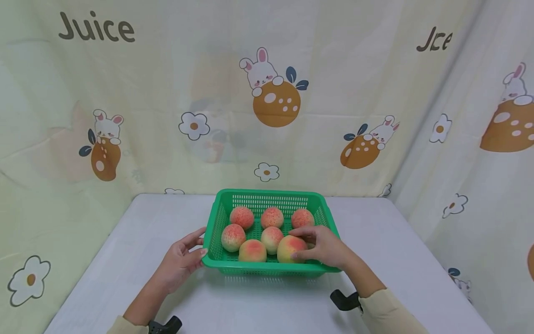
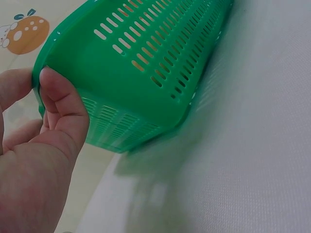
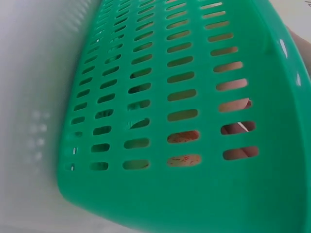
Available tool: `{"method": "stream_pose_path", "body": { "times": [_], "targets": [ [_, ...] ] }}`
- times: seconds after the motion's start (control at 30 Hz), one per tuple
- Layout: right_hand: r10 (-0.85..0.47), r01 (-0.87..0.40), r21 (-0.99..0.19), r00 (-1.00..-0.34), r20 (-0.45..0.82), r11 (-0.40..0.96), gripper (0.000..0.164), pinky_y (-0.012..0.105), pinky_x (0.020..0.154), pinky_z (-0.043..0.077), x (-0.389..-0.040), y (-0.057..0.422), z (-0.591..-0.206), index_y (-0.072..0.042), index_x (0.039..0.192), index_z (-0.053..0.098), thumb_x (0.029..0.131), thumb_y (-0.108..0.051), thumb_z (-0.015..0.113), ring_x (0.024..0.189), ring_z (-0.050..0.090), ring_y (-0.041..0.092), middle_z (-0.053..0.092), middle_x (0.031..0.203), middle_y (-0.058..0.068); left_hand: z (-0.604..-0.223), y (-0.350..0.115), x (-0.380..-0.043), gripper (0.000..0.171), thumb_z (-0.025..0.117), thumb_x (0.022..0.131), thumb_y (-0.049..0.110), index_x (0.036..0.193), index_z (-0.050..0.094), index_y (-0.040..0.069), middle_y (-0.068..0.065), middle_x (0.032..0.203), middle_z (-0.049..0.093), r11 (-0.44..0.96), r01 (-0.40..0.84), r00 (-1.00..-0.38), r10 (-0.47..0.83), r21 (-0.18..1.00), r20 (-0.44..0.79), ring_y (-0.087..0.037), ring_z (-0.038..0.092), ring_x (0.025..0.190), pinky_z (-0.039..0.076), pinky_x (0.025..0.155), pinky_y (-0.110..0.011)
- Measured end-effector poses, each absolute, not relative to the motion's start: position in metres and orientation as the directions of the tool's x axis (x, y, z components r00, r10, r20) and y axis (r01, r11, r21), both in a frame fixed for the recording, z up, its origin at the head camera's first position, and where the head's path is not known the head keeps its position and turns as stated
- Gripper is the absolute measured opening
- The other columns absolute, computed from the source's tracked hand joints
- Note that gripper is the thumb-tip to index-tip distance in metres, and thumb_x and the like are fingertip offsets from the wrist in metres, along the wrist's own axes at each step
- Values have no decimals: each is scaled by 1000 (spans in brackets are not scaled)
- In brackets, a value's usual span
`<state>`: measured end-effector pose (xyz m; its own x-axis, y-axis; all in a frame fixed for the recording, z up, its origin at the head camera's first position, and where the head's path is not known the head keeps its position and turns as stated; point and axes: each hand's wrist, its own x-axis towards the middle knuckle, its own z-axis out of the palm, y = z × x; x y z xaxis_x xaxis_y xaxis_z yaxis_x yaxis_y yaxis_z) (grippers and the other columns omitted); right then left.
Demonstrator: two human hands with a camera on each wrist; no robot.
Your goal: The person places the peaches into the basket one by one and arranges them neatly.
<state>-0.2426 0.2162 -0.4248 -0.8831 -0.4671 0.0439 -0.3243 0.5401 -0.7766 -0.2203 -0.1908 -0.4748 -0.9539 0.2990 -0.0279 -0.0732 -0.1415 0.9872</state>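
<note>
A green plastic basket (image 1: 267, 192) with slotted sides stands in the middle of the table, several peaches inside it. At its left end my left hand (image 1: 180, 260) pinches the rim between thumb and fingers; in the left wrist view the thumb (image 2: 60, 92) lies against the basket's outer wall (image 2: 97, 73). My right hand (image 1: 323, 245) reaches over the right part of the basket and grips the yellow-red peach (image 1: 289, 250) at the front right, thumb in front and fingers behind. In the right wrist view the basket wall (image 3: 160, 194) hides most of that hand.
Other peaches sit close by: one at the front (image 1: 252, 251), one in the middle (image 1: 271, 235), one at the left (image 1: 233, 238). The white table (image 1: 167, 213) meets a printed curtain (image 1: 158, 139) behind it. A second curtain (image 1: 467, 171) hangs at the right.
</note>
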Motion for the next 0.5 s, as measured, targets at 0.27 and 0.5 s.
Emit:
{"method": "stream_pose_path", "body": {
  "times": [0.27,0.5],
  "targets": [
    [-502,-411,-678,-862,71,609,58,40,103,55,-245,210,-426,-12,130,70,83,-42,85,116,66,17,72,126,-3,-474,-191,-221,71,65,99,8,161,30,7,-10,125,49,-137,-62,-950,311,989,-16,-8,67,90,61,83,-23],
    [-514,-446,-591,-856,61,673,55,35,97,57,-247,204,-428,-12,126,72,81,-40,87,111,64,15,73,123,-3,-475,-191,-221,70,65,100,9,161,30,8,-10,125,49,-130,-69,-947,320,989,-24,-8,66,89,61,82,-23]
  ]
}}
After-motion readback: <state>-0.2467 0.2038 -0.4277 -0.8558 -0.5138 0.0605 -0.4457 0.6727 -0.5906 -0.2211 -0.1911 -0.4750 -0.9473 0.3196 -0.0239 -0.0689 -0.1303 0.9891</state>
